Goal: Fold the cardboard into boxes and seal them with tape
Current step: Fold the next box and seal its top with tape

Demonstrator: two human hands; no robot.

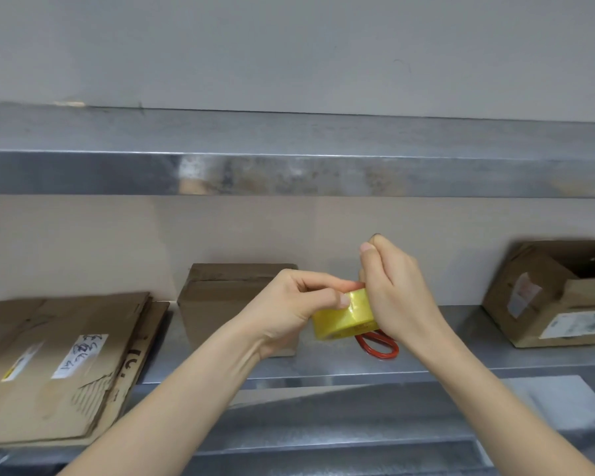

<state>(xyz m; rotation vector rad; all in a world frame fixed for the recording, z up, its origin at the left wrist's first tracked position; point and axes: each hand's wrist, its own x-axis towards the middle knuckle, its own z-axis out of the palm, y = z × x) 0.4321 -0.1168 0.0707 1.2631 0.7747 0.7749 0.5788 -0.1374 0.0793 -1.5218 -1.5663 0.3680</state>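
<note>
Yellow tape roll point(340, 319) centre; flattened cardboard point(59, 365) left; closed box point(220, 297) behind it.

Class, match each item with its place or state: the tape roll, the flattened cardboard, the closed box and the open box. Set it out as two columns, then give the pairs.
Column 1
1 tape roll
2 flattened cardboard
3 closed box
4 open box

Column 2
A far left of the shelf
B far right, top open
C yellow, gripped by the left hand
D middle of the shelf, behind the left hand

Pairs: 1-C; 2-A; 3-D; 4-B
</note>
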